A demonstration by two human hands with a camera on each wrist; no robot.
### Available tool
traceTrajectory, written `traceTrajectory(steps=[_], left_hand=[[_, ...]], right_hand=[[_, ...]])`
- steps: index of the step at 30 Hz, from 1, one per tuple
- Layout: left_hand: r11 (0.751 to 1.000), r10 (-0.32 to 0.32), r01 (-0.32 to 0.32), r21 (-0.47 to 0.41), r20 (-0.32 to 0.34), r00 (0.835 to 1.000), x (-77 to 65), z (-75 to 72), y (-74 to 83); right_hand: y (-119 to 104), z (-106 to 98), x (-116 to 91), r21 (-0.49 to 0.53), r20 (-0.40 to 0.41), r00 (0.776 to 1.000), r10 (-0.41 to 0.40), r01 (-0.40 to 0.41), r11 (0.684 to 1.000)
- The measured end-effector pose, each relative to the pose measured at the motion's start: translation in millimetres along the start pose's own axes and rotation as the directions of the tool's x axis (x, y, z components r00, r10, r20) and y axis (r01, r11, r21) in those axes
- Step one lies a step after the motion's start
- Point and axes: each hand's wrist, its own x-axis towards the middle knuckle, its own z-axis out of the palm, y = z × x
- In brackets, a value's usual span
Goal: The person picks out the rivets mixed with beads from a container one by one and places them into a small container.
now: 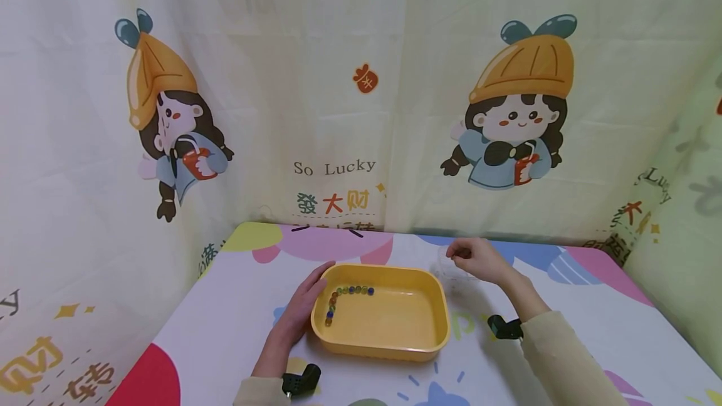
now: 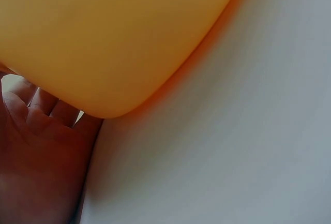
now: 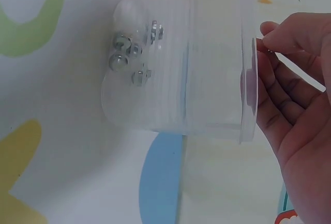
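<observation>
A yellow tray [image 1: 389,349] stands in front of me with marbles [image 1: 352,290] inside, in blue, amber and greenish colours. They form an L along its back and left walls. My left hand [image 1: 304,299] lies against the tray's left side; its fingers [image 2: 64,113] reach along the outer wall in the left wrist view. Over the mouth of a clear plastic container [image 3: 214,63], my right hand [image 3: 300,74] pinches a small shiny thing [image 3: 270,51], mostly hidden by thumb and fingers. Several silvery round pieces [image 3: 119,61] lie at the container's bottom.
The clear container stands right of the tray's back corner, partly behind my right hand. A patterned cloth [image 1: 225,318] covers the table. Printed curtains [image 1: 338,111] hang behind it and at both sides.
</observation>
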Motion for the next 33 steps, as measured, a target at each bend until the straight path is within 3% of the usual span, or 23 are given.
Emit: traceTrajectory(steps=[8,23,33], left_hand=[[1.000,-0.010,0.010,0.011,-0.002,1.000,-1.0,1.2,0.4],[1.000,-0.001,0.001,0.001,0.004,1.000,-0.3,1.8,0.6],[0.999,-0.033,0.033,-0.008,-0.017,0.999,-0.7,1.7,2.4]], right_hand=[[2.4,-2.0,-2.3,-0.021,0.014,1.000,0.008,-0.007,1.000],[1.9,-2.9,-6.8,-0.054,-0.033,0.999,0.030,-0.032,0.998],[-2.7,0.7,-7.6,0.003,-0.100,0.995,-0.004,0.005,1.000]])
